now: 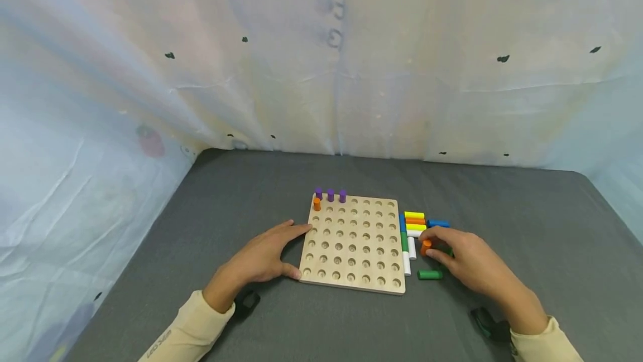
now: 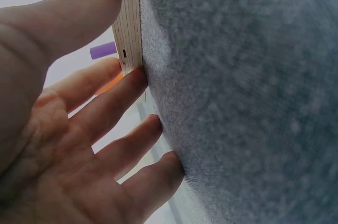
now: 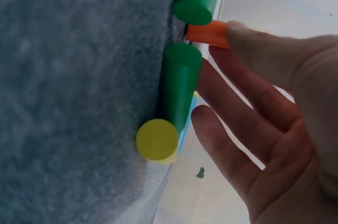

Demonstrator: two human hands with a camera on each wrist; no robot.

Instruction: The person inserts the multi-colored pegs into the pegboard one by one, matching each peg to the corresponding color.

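A square wooden pegboard [image 1: 359,242] with rows of round holes lies on the grey table. Purple pegs [image 1: 330,196] stand in its far row at the left, and one orange peg [image 1: 317,204] sits just before the corner one. My left hand [image 1: 263,253] rests against the board's left edge, its thumb and fingers spread along the side. Right of the board, my right hand [image 1: 472,259] pinches another orange peg [image 3: 206,34], held close to the tabletop between two green pegs in the right wrist view.
Loose pegs lie along the board's right side: yellow [image 1: 414,215], blue [image 1: 438,223], white [image 1: 412,248] and green [image 1: 404,241] ones. A green peg [image 1: 430,275] lies apart, nearer the front. A pale cloth curtain [image 1: 382,100] hangs behind the grey table [image 1: 261,183].
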